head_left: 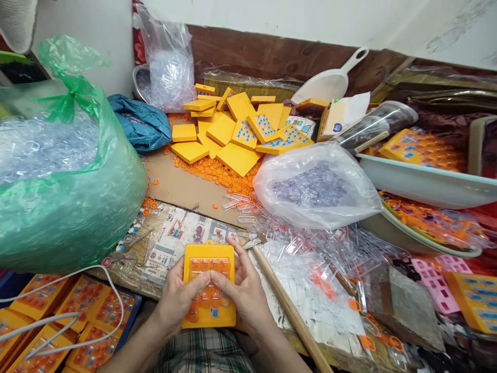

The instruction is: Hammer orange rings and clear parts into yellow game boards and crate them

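Note:
Both my hands hold a yellow plastic case (210, 318) upright over my lap at the bench's front edge. Rows of clear orange pieces sit in its face, and a small blue bit shows near its bottom. My left hand (176, 292) wraps its left side, and my right hand (246, 290) grips the right side. The two thumbs press on the middle of the face, their tips almost meeting. Behind the case lies a printed paper sheet (163, 248). A hammer with a wooden handle (287, 303) rests just right of my right hand.
Yellow cases (236, 150) are heaped at the back above loose orange rings (217, 173). A green bag (77, 217) of clear parts bulges at left. A white bag (318, 207) stands right of centre. Filled cases (89, 300) lie lower left, under a white cable (120, 305).

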Action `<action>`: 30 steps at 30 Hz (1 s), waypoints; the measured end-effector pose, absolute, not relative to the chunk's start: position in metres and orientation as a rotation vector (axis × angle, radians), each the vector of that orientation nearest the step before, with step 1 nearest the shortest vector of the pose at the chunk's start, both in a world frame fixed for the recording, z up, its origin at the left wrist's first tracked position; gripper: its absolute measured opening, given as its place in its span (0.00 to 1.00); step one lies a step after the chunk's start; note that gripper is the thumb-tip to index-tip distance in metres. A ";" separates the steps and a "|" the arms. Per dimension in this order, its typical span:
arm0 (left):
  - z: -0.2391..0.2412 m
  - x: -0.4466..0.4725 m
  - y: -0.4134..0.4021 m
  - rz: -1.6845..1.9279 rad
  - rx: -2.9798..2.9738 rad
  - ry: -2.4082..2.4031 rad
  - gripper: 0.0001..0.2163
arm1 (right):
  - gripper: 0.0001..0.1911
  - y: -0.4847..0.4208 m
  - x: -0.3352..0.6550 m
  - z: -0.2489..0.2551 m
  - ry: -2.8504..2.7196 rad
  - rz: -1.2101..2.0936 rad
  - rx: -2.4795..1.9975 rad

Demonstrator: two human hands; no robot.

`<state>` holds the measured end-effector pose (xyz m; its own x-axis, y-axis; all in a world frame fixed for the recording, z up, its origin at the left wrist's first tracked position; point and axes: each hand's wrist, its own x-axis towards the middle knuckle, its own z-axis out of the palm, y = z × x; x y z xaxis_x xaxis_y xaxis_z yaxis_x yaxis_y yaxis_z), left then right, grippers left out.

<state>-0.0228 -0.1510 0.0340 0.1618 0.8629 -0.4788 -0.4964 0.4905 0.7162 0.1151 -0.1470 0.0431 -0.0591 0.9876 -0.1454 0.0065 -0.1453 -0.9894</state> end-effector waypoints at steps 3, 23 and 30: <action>0.031 -0.029 -0.147 1.013 0.314 0.933 0.21 | 0.27 -0.111 0.130 0.041 -1.811 0.805 -1.459; 0.035 -0.044 -0.142 0.961 0.003 0.733 0.23 | 0.18 -0.095 0.177 0.051 -1.978 0.195 -1.455; 0.033 -0.035 -0.142 0.905 0.061 0.685 0.25 | 0.16 -0.172 0.147 0.046 -1.860 0.450 -1.145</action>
